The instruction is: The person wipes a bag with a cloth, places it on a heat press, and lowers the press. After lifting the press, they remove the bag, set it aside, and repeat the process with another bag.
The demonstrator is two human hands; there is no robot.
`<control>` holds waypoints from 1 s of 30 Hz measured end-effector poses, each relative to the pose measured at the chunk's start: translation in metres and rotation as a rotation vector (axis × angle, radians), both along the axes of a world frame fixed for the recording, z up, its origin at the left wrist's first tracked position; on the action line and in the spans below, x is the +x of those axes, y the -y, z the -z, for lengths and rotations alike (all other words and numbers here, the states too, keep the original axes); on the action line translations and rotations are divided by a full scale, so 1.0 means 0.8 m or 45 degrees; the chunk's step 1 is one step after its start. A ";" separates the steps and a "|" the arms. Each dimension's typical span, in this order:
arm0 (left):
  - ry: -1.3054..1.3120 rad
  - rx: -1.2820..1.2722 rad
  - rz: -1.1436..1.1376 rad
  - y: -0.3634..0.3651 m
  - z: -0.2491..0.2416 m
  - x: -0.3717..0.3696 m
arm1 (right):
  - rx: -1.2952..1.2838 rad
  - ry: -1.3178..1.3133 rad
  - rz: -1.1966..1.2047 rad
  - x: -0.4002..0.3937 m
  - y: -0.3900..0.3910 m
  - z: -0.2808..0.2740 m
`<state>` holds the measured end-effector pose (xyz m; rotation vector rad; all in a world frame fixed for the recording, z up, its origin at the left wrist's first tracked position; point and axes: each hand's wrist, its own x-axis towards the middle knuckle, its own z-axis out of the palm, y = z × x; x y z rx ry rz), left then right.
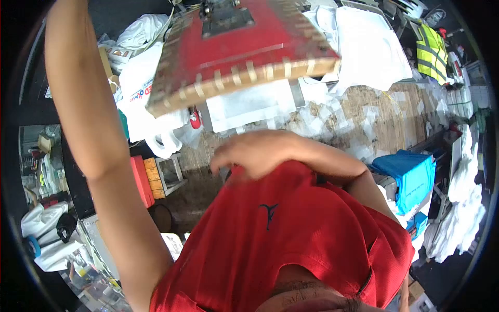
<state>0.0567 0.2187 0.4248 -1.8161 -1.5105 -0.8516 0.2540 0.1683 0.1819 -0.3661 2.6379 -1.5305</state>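
Note:
My left arm reaches up along the left side of the head view and runs out at the top, so my left hand is out of sight. My right hand (254,153), blurred by motion, is in front of the red shirt I wear. Its fingers are loosely bent and apart, with nothing visible in them. Ahead of it a screen printing frame (249,54), red with a wooden edge and pale strips along its rim, hangs tilted. A dark metal fitting (228,25) sits on its top. Beneath the frame lies a flat white sheet or board (252,106).
White cloth (371,49) lies at the upper right, near a yellow hi-vis vest (431,52). A blue cloth (408,177) covers a stand at right, beside piled white fabric (460,208). Paper scraps (332,122) litter the wooden floor. A red-and-wood crate (148,179) stands left.

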 end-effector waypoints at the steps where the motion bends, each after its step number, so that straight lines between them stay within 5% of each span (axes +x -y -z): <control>1: 0.002 -0.005 0.028 0.018 0.014 0.013 | -0.080 -0.081 -0.166 0.014 -0.003 -0.021; 3: -0.032 -0.137 0.104 0.057 0.063 0.040 | -0.311 -0.427 -0.163 0.039 -0.015 -0.064; 6: -0.014 -0.492 0.356 0.074 0.158 0.059 | -0.509 -0.935 0.278 0.054 -0.037 -0.083; 9: 0.612 -0.807 0.646 0.074 0.264 0.048 | -0.221 -0.862 0.903 0.034 -0.072 -0.063; 11: 0.757 -0.779 0.472 0.076 0.318 0.049 | -0.137 -0.693 1.021 0.008 -0.089 -0.006; 17: 0.695 -0.810 0.464 0.058 0.414 0.034 | 0.161 -0.971 1.049 -0.037 -0.102 0.093; 30: 0.761 -0.858 0.499 0.054 0.487 0.024 | 0.207 -0.526 1.001 -0.048 -0.115 0.143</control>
